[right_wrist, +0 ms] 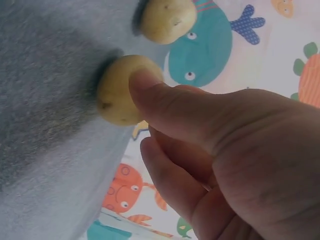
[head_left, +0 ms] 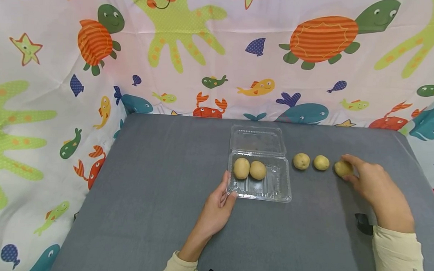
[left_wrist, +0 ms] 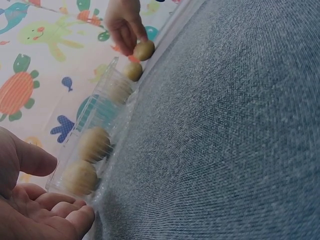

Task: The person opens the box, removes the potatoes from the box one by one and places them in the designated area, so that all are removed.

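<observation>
A clear plastic container (head_left: 261,190) lies on the grey cloth with its hinged lid (head_left: 258,140) laid back, away from me. Two small yellowish potatoes, a larger one (head_left: 241,168) and a rounder one (head_left: 258,170), sit side by side in its left half. My left hand (head_left: 214,212) holds the container's near left corner between thumb and fingers. Far to the right, my right hand (head_left: 378,189) pinches a potato (right_wrist: 120,92) between thumb and fingers, close over the cloth. Its fingertips behind that potato are hidden in the right wrist view.
Between the container and my right hand, a potato (head_left: 301,161) and a smaller potato (head_left: 321,162) stand in a row. The grey cloth (head_left: 155,181) covers the table. A sea-animal print curtain (head_left: 221,49) hangs along the back and sides.
</observation>
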